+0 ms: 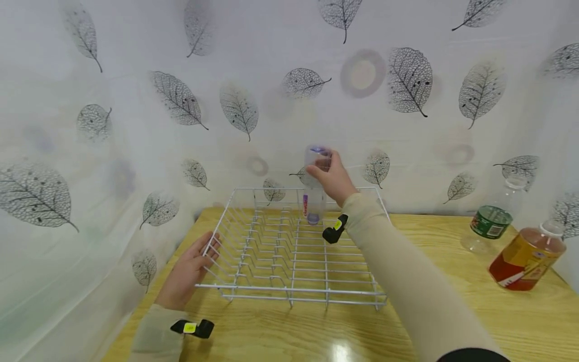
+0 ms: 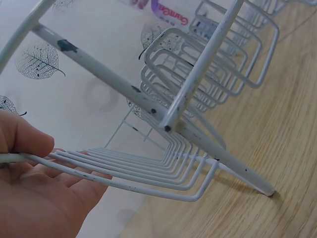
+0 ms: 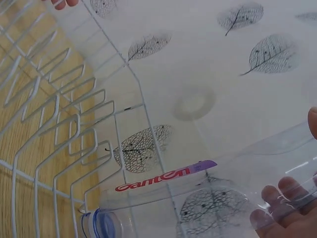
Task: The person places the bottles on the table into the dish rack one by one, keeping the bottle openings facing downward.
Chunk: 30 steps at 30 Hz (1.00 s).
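Observation:
A white wire dish rack stands on the wooden table. My left hand holds its left side; in the left wrist view the thumb lies over the rim wire with the fingers beneath. At the rack's far side my right hand grips a clear plastic bottle near its base. The bottle is upside down, its blue-ringed neck pointing down among the far wires. A red-and-purple label shows on its side. Whether the neck touches the rack, I cannot tell.
Two more bottles stand on the table at the right: a clear one with a green label and one with a red-and-yellow label. A white curtain with leaf prints hangs behind the table and along its left side.

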Motion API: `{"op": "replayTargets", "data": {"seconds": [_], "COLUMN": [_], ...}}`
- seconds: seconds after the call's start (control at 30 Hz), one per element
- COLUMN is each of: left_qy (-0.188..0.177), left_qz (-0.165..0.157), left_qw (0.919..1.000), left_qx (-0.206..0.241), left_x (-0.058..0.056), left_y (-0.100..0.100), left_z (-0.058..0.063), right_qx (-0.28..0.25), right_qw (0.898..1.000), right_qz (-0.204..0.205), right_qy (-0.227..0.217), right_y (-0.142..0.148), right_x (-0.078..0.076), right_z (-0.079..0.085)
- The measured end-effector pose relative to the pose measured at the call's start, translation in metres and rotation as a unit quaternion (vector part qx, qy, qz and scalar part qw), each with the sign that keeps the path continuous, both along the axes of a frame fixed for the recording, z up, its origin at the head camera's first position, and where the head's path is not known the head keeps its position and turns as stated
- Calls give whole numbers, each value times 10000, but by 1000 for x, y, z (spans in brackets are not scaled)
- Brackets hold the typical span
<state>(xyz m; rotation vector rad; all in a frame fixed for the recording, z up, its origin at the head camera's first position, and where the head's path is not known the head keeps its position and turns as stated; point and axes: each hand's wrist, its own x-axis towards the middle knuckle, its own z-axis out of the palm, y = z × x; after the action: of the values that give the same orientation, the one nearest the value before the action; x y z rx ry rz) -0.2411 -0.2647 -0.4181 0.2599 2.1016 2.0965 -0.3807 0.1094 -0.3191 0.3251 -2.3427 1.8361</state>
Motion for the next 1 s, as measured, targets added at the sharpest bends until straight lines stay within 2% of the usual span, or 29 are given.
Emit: {"op": "replayTargets", "data": {"seconds": [0.13,0.27,0.53,0.8,1.0], "left_qy": [60,105,91,90,122], "left_qz": [-2,-26,88,32,8], "left_qw": [10000,9999,9999,9999,9999], "left_qx": [-41,-46,-90,-72,-74], "left_x": [-2,-3,-2,-3,-1], "left_y": [-1,-1,0,-1,0], "left_z": [-1,-3,-5,-4,-5], "right_qx": [-10,68,453,575,777], "right_qw": [9998,9992,9961,9934,9900], "right_qz": [-113,-237,-328,-331,-290], "right_qy": [-150,-323,-686,-935,-1139], "right_y": [-8,-11,-16,-15,-15], "right_x": [-16,-27,-35,-44,-43], "right_z": [-11,-24,-42,-54,-58]}}
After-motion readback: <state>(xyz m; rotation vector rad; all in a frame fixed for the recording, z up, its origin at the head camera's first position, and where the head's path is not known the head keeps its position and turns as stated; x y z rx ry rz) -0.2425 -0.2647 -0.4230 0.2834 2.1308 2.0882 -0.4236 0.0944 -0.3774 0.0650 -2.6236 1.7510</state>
